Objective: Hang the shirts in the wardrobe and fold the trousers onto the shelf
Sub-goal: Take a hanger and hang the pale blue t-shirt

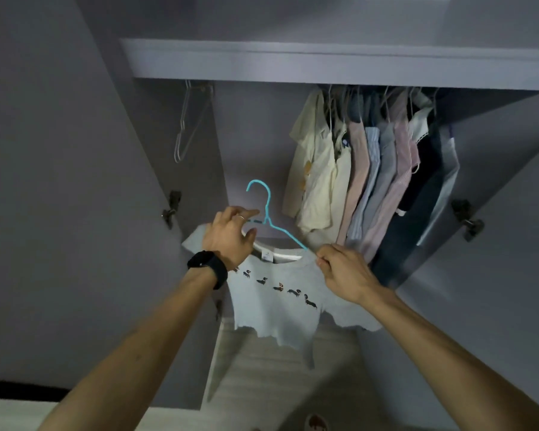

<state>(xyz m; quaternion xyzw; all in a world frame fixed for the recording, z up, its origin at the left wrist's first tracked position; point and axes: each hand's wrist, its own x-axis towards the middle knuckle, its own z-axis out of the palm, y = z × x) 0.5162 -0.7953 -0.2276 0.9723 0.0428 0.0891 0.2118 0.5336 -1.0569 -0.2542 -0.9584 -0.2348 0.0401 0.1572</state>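
The left hand (227,236) grips the hanger (266,219), the right hand (339,269) pinches the shirt (277,306) shoulder; the hook (257,181) points up just above the left fingers (249,213).

Pale wood-grain floor (255,396), brown-patterned item (316,424) at bottom edge

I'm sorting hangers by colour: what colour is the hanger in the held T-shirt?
Turquoise blue: the hanger in the T-shirt, clearest in the head view.

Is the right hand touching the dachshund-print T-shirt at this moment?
Touching. The head view shows the right hand pinching the shoulder of the T-shirt, just where the blue hanger arm enters it.
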